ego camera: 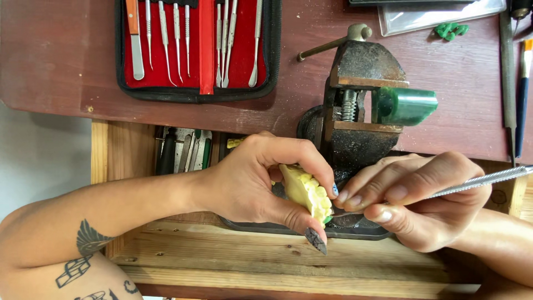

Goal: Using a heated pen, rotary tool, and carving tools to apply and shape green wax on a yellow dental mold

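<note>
My left hand (261, 178) grips a yellow dental cast (306, 191) of a row of teeth, thumb below and fingers over its top. A small green bit shows at the cast's right end, near my thumb tip. My right hand (416, 194) pinches a thin knurled metal carving tool (483, 180) like a pen. Its tip reaches the cast's right end, where both hands meet. Both hands hover over a dark tray (266, 226) in an open wooden drawer.
A rusty bench vise (361, 111) clamps a green wax block (408, 105) on the red-brown bench, just behind my hands. A red-lined case (205, 50) of metal picks lies open at the back left. Files and a brush (522, 83) lie at the right edge; green wax scraps (451, 30) sit nearby.
</note>
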